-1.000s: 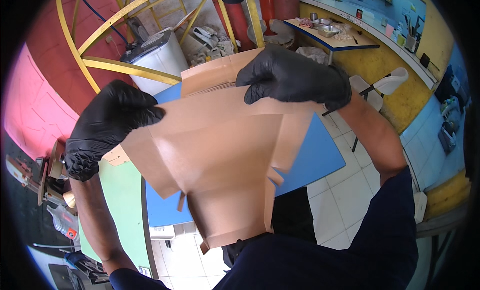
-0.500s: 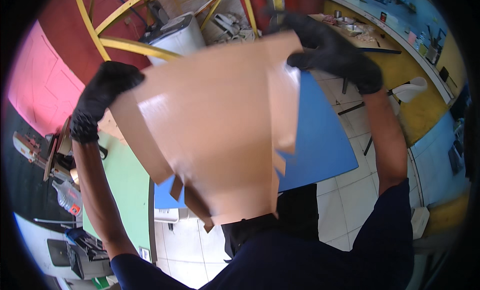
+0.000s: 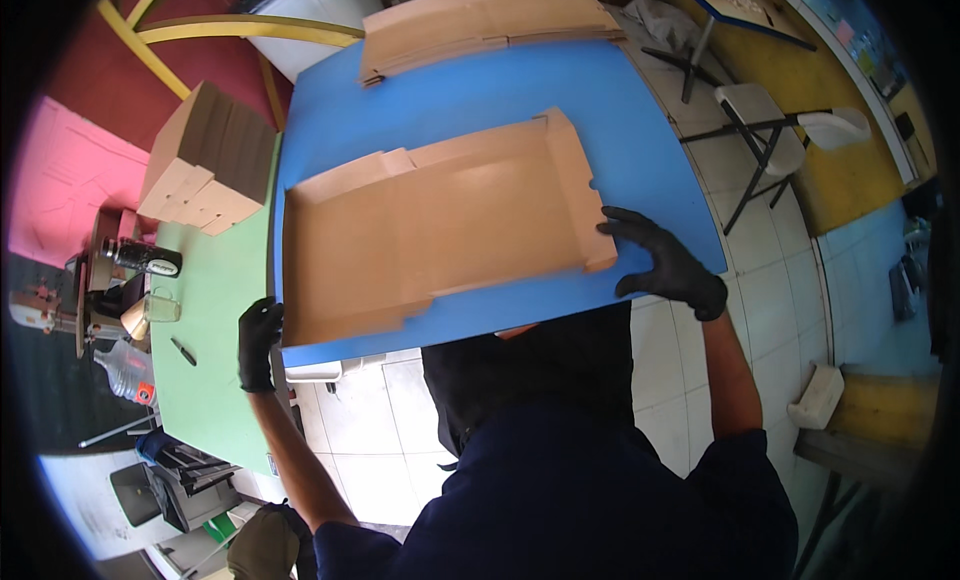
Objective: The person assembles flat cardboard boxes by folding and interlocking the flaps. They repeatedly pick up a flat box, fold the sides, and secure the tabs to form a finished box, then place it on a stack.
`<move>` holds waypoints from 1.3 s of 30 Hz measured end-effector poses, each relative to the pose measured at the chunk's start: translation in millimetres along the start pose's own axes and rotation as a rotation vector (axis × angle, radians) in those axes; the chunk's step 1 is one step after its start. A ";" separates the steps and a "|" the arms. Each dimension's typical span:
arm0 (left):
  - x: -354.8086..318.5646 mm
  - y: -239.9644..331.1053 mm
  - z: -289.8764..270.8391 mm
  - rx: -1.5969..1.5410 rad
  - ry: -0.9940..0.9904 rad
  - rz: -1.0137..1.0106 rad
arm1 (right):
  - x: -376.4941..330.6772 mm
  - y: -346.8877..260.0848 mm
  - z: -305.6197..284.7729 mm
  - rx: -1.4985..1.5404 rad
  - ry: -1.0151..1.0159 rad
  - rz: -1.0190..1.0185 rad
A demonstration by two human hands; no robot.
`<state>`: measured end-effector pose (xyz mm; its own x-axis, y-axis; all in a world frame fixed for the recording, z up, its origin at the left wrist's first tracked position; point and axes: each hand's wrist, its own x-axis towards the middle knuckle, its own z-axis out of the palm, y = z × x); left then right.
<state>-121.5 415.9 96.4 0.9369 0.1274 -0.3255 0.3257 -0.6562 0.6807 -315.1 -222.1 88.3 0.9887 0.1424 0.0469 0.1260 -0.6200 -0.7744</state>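
A brown cardboard box blank [image 3: 470,225], partly folded, lies on the blue table [image 3: 480,100] with flaps raised along its far and right sides. Both my hands wear black gloves. At its near left corner my left hand [image 3: 260,345] has its fingers curled against the cardboard edge. My right hand [image 3: 668,268] is by the right side flap, thumb and fingers spread apart, fingertips close to the cardboard or just touching it; contact is hard to make out.
Flat cardboard blanks [image 3: 490,25] are stacked at the table's far edge. A green table [image 3: 215,320] adjoins on the left, bearing folded boxes [image 3: 205,165], a dark bottle [image 3: 145,257], a glass mug [image 3: 162,305] and a small black pen-like item [image 3: 183,351]. A folding chair [image 3: 760,130] stands at right.
The cardboard came down from in front of me onto the blue table, turned with its long side across. Both hands lowered with it, and my right hand's fingers spread apart.
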 end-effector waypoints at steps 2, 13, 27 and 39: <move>-30.2 25.6 45.6 0.387 0.456 0.462 | -7.9 2.2 18.1 -0.230 0.078 -0.078; -127.7 199.2 282.1 0.382 -0.421 1.078 | -12.0 0.2 67.3 -0.033 0.452 0.048; -124.2 240.0 333.7 0.117 -0.563 0.961 | -2.6 -29.5 87.2 0.089 0.857 0.047; -96.9 285.1 357.8 0.211 -0.986 0.837 | -4.7 -44.6 110.7 0.593 0.789 0.522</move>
<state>-164.9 -49.6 87.1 0.3292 -0.9081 -0.2589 -0.4161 -0.3856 0.8235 -334.4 -109.7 52.8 0.7098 -0.6888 -0.1474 -0.1703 0.0352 -0.9848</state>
